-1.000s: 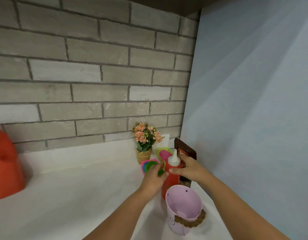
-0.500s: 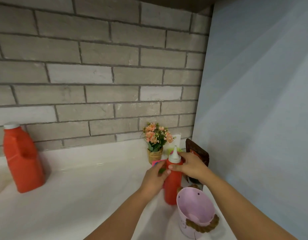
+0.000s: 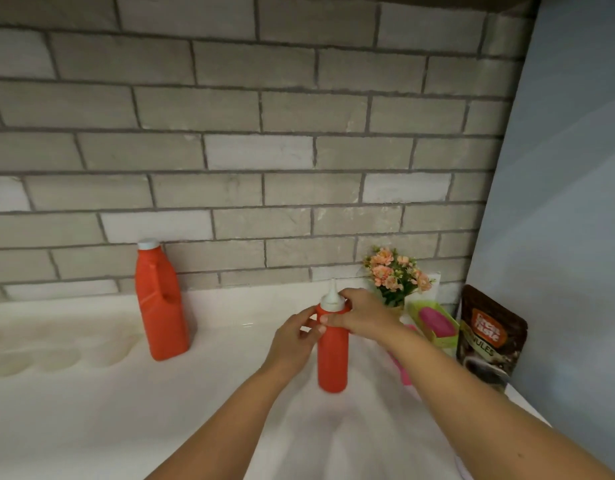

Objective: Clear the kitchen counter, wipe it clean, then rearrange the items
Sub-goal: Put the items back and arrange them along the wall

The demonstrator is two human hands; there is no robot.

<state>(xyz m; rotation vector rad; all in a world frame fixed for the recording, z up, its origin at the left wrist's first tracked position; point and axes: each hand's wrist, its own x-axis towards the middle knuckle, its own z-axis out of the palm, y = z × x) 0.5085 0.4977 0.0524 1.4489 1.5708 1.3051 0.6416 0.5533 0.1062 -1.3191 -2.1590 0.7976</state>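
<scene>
A red squeeze bottle (image 3: 332, 358) with a white nozzle stands upright on the white counter (image 3: 91, 410), near its middle. My right hand (image 3: 359, 311) grips the bottle's shoulder from the right, just under the nozzle. My left hand (image 3: 292, 337) touches the same shoulder from the left, its fingers curled against the bottle. A larger red jug (image 3: 159, 301) with a white cap stands further left, close to the brick wall.
A small pot of pink flowers (image 3: 396, 277) stands at the back right. Beside it lie a green and pink holder (image 3: 434, 323) and a brown coffee pouch (image 3: 489, 337) leaning on the blue side wall. Something pink (image 3: 404, 370) lies behind my right forearm.
The squeeze bottle has moved left, away from the flowers and the pouch, with both hands on it. The view has swung left; the pink bucket is out of sight and the red jug shows fully.
</scene>
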